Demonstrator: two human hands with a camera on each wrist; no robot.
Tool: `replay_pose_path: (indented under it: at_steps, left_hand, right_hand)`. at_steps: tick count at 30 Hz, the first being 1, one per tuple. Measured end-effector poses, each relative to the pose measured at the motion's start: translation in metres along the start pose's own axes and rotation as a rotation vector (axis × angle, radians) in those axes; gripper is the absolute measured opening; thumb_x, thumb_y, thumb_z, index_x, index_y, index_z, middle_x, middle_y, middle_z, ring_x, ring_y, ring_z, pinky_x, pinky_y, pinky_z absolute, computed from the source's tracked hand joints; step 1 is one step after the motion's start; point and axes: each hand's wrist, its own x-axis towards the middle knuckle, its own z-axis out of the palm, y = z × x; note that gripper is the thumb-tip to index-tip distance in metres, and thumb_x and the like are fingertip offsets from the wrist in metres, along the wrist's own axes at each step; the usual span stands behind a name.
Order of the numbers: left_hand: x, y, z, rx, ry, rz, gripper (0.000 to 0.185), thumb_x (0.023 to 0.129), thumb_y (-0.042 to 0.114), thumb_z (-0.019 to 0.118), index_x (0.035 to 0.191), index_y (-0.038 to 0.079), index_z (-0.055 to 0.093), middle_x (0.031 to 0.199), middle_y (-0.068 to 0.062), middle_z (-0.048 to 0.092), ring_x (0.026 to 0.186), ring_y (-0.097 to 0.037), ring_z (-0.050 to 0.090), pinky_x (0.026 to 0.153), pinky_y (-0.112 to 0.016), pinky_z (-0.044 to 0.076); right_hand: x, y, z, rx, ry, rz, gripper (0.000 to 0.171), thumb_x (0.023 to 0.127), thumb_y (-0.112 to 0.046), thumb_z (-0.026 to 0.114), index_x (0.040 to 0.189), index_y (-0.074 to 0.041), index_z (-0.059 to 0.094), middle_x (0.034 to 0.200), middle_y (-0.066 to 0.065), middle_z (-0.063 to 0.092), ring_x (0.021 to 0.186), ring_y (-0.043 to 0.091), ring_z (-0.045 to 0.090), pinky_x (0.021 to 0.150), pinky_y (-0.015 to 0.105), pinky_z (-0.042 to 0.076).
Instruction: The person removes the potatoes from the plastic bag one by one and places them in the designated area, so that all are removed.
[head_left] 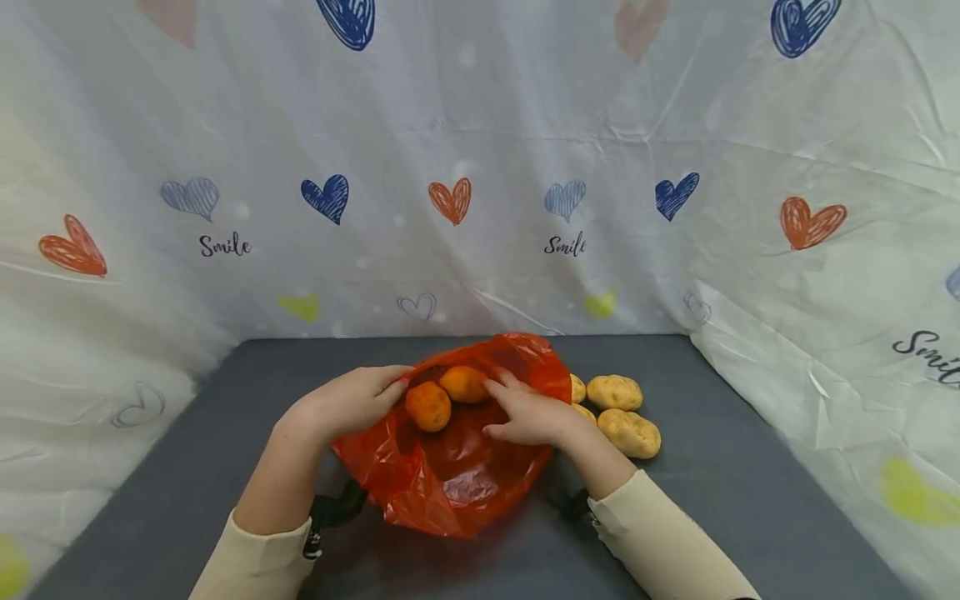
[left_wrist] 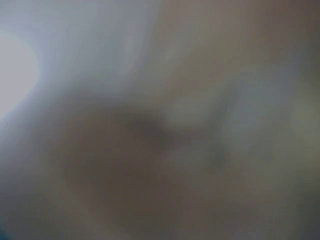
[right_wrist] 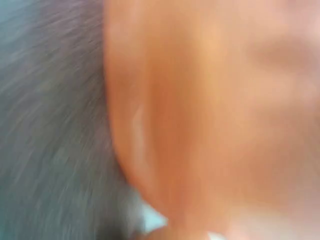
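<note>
**Red plastic, two potatoes in, three out**

Red film fills the middle of my head view: the red bag (head_left: 457,475) lies open on the grey bench (head_left: 750,500). My left hand (head_left: 352,404) pinches its rim at centre left; my right hand (head_left: 528,417) lies inside, fingers (head_left: 504,385) extended against the far potato (head_left: 465,384). A second potato (head_left: 428,406) sits beside it in the bag. I judge the bagging partly done: three loose potatoes (head_left: 618,412) lie right of centre on the bench. The backdrop cloth (head_left: 480,167) reads "Smile" among hearts.

Left wrist view: pure blur, nothing readable.

Right wrist view: blurred orange-red sheet against grey at left; nothing more to tell.
</note>
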Motion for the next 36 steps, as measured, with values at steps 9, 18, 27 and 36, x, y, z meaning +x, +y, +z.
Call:
replay_pose_path:
  at_steps: [9,18,27,36]
  left_hand:
    - [0.000,0.007,0.004,0.002,0.007,-0.013,0.045,0.110,0.027,0.045,0.151,0.010,0.052,0.146,-0.012,0.056,0.136,-0.035,0.050,0.112,-0.059,0.037]
    - [0.003,0.010,-0.004,0.024,-0.006,-0.001,0.047,0.111,0.029,0.044,0.153,0.009,0.049,0.150,-0.014,0.053,0.138,-0.036,0.048,0.113,-0.059,0.036]
    - [0.000,0.005,0.000,-0.010,0.011,-0.007,0.046,0.110,0.030,0.046,0.151,0.010,0.053,0.146,-0.012,0.057,0.135,-0.036,0.050,0.112,-0.060,0.037]
    - [0.001,0.004,0.004,-0.031,0.007,-0.034,0.046,0.110,0.030,0.047,0.151,0.011,0.053,0.145,-0.013,0.057,0.135,-0.037,0.051,0.111,-0.061,0.038]
  right_hand:
    - [0.016,0.002,0.030,-0.125,0.044,-0.026,0.085,0.092,-0.026,0.078,0.160,-0.006,0.032,0.163,0.021,0.022,0.147,0.040,0.029,0.117,0.054,0.031]
    - [0.024,0.000,0.023,-0.162,0.096,0.026,0.083,0.091,-0.028,0.078,0.160,-0.010,0.034,0.165,0.021,0.018,0.148,0.044,0.026,0.118,0.056,0.030]
    - [0.025,-0.002,0.030,-0.152,0.143,-0.184,0.068,0.093,-0.016,0.077,0.153,-0.013,0.045,0.149,0.018,0.035,0.127,0.035,0.048,0.106,0.046,0.046]
    - [0.024,-0.004,0.031,-0.097,0.189,-0.122,0.056,0.089,-0.008,0.079,0.139,-0.015,0.055,0.139,0.023,0.037,0.107,0.034,0.056,0.086,0.041,0.056]
